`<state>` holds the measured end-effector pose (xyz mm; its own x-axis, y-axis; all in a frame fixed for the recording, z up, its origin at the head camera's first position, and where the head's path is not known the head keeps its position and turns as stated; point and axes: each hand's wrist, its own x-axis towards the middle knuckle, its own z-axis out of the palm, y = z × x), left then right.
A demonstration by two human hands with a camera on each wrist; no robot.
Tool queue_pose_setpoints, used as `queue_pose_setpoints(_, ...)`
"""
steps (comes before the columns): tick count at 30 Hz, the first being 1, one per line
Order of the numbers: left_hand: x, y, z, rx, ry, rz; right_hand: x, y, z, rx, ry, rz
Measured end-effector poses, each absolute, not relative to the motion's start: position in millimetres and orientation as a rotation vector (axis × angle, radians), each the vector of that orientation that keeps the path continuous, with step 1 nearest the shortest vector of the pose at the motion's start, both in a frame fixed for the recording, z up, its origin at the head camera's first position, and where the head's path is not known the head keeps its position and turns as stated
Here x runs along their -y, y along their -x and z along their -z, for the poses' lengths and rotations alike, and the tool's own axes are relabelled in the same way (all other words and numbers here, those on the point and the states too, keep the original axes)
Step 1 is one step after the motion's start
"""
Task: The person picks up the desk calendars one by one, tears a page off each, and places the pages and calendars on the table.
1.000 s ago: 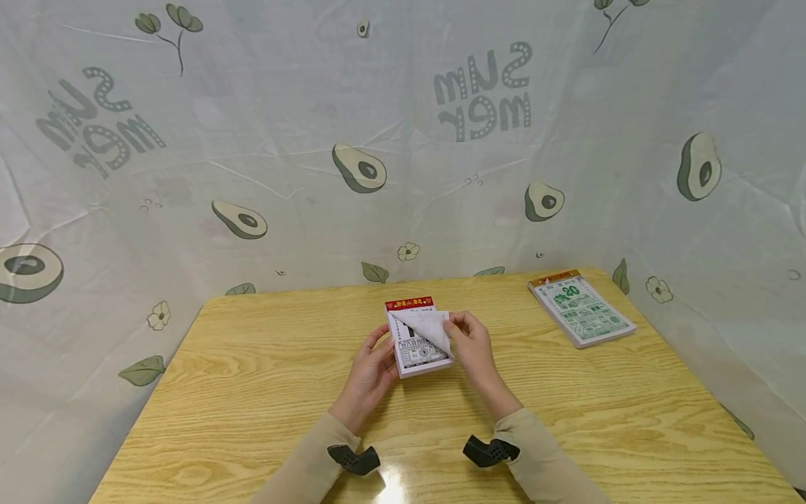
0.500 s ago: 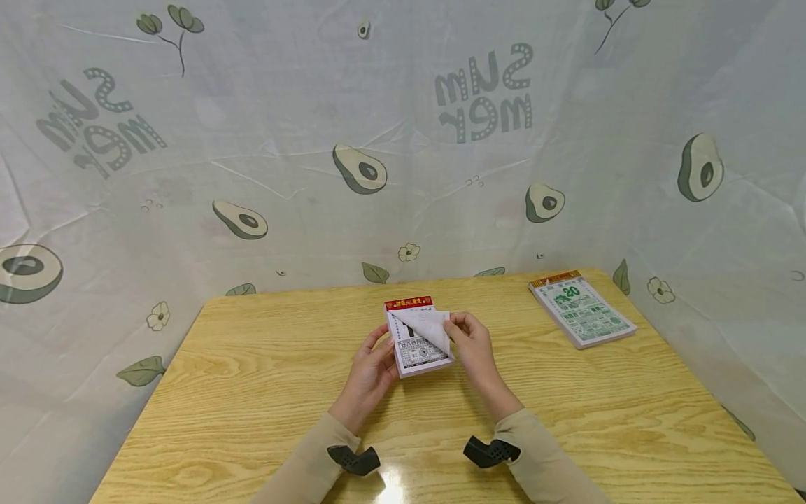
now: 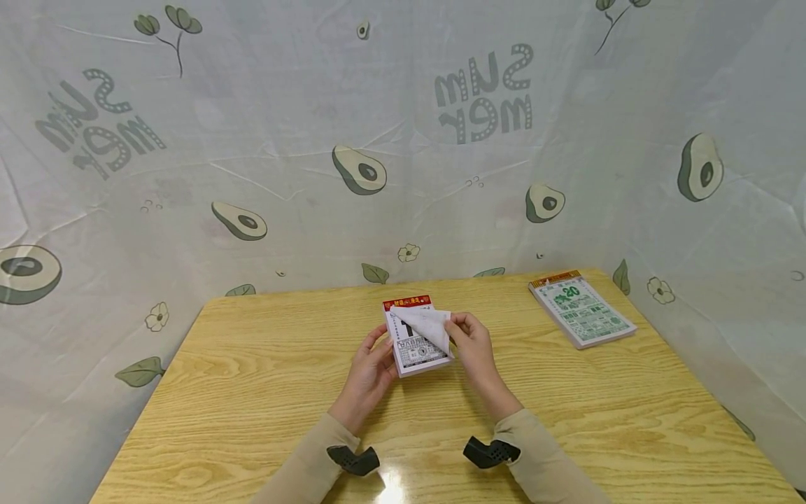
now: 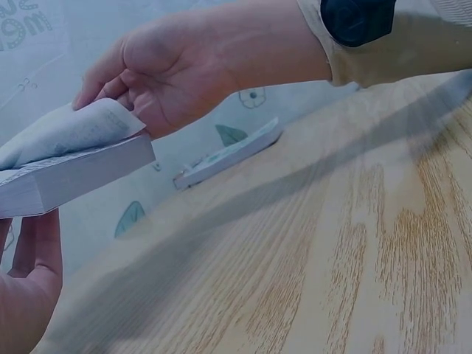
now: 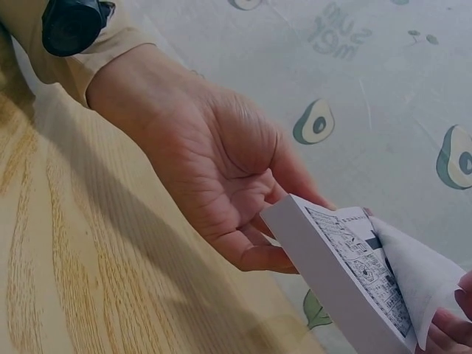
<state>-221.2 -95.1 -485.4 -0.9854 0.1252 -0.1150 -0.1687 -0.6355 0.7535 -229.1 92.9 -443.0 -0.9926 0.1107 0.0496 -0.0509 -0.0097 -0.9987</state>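
A thick tear-off calendar pad [image 3: 415, 346] with a red header is held just above the middle of the wooden table [image 3: 252, 392]. My left hand [image 3: 370, 371] cups the pad's left edge, fingers curled against its side [image 5: 251, 251]. My right hand [image 3: 471, 346] pinches the lower right corner of the top sheet [image 3: 431, 327], which is peeled up and folded back toward the header. From the left wrist view the lifted sheet [image 4: 66, 129] arches over the pad [image 4: 74, 177] under my right hand [image 4: 169, 74]. Printed squares show on the page beneath [image 5: 365, 276].
A second calendar pad [image 3: 581, 308] with green print lies flat at the table's back right corner, also seen as the flat pad [image 4: 228, 155] in the left wrist view. A curtain with an avocado print [image 3: 359, 168] closes in the table at the back and on both sides.
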Motion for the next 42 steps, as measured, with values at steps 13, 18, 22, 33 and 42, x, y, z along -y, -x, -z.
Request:
queue_pose_setpoints(13,96.4,222.2,485.3,-1.259,0.078,-2.701,-92.4,231.8,444.9,2.044,0.068,-2.242)
queue_pose_setpoints(18,96.0,222.8,485.4,-1.262,0.103,-2.702,-91.8,232.7,445.5,2.007,0.075,-2.266)
queue_pose_setpoints(22,95.2,223.2,485.2,-1.262,0.109,-2.714,-91.9,233.6,446.3,1.975,0.077,-2.282)
queue_pose_setpoints(33,96.1,222.8,485.0,-1.254,0.076,-2.716,-92.1,232.4,444.8,1.937,0.075,-2.315)
queue_pose_setpoints(42,97.1,223.0,484.0,-1.249,0.105,-2.709,-90.2,231.8,445.8,1.777,0.084,-2.408)
